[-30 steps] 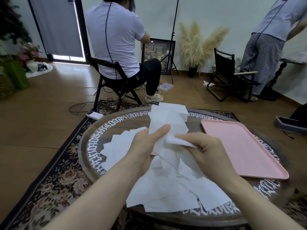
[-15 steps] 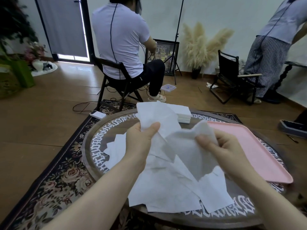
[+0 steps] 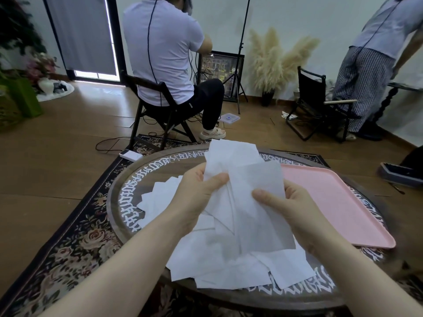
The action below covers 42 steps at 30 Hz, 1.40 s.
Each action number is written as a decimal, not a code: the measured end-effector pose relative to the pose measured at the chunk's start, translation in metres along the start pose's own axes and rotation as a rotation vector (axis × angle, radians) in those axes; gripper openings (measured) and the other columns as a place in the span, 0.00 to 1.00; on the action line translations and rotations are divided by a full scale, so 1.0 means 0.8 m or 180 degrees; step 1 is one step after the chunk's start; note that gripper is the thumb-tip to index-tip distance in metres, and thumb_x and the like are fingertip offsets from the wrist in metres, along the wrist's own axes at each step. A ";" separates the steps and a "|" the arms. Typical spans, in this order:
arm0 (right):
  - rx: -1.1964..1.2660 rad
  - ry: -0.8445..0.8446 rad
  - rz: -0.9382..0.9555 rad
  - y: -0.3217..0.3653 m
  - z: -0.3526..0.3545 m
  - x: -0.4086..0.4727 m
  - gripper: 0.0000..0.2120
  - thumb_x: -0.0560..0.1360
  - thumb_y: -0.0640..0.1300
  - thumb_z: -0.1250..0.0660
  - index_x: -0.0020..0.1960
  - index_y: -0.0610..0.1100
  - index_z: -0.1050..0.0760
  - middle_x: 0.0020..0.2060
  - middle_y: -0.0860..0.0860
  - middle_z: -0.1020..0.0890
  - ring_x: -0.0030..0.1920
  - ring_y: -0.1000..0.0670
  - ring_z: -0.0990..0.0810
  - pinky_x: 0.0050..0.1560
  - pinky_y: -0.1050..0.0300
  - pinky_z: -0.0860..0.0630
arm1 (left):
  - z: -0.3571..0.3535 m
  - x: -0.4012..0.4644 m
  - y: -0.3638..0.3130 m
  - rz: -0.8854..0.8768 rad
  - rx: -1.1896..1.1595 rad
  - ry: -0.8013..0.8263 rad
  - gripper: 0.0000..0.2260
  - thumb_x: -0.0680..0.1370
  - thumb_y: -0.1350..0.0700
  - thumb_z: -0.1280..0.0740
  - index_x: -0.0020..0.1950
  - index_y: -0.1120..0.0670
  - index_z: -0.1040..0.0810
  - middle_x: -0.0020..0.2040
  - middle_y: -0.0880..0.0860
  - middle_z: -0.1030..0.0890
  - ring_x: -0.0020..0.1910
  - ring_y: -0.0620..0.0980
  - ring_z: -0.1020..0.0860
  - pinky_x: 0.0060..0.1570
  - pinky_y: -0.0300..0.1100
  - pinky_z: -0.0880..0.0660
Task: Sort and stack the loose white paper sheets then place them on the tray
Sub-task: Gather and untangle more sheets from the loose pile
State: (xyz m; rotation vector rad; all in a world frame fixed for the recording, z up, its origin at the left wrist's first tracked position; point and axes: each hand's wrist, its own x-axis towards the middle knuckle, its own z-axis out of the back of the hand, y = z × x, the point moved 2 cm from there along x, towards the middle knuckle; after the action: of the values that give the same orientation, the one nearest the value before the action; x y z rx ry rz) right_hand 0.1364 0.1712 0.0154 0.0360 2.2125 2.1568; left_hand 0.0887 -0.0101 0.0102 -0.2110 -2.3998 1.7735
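I see left hand (image 3: 201,193) pinching sheets (image 3: 231,161), right hand (image 3: 290,209) pinching one sheet (image 3: 258,202) over loose pile (image 3: 229,264) on bench (image 3: 146,179); tray (image 3: 332,197) right.

White paper sheets (image 3: 256,216), pink tray (image 3: 338,202), floral dark rug (image 3: 75,243).

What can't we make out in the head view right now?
- Neat stack at the table's far side: not visible, behind the held sheets.
- Number of sheets in the left hand and right hand: they overlap.
- Right fingers: behind the paper, only the thumb shows.
- Loose pile count: layers cover each other.
- Tray near left edge: behind the right hand.
- Table near rim: under the forearms.
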 end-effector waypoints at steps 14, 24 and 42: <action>0.0011 0.0023 -0.0105 -0.001 -0.001 -0.003 0.19 0.65 0.45 0.25 0.55 0.41 0.18 0.47 0.46 0.13 0.45 0.47 0.14 0.39 0.59 0.19 | -0.005 -0.006 0.000 -0.0036 0.0011 0.0212 0.09 0.79 0.64 0.35 0.51 0.52 0.19 0.46 0.50 0.14 0.44 0.49 0.16 0.43 0.46 0.21; -0.0098 0.0017 -0.0021 0.001 0.001 -0.003 0.16 0.65 0.45 0.25 0.52 0.42 0.17 0.45 0.47 0.13 0.43 0.50 0.14 0.36 0.63 0.21 | -0.006 -0.006 -0.001 0.0058 -0.0052 0.0157 0.07 0.80 0.59 0.35 0.55 0.56 0.19 0.52 0.56 0.15 0.49 0.53 0.17 0.54 0.51 0.23; -0.0105 0.0116 -0.0129 0.003 0.014 0.004 0.29 0.62 0.50 0.24 0.61 0.42 0.23 0.52 0.48 0.14 0.53 0.47 0.15 0.54 0.52 0.22 | 0.001 -0.002 -0.005 -0.0259 -0.0101 0.0339 0.21 0.67 0.64 0.25 0.58 0.56 0.22 0.53 0.54 0.15 0.51 0.53 0.16 0.43 0.43 0.19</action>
State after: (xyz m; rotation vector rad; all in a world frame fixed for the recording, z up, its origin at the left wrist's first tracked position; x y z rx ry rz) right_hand 0.1339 0.1829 0.0176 -0.0494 2.1763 2.1896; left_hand 0.0901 -0.0121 0.0136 -0.2031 -2.3291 1.6474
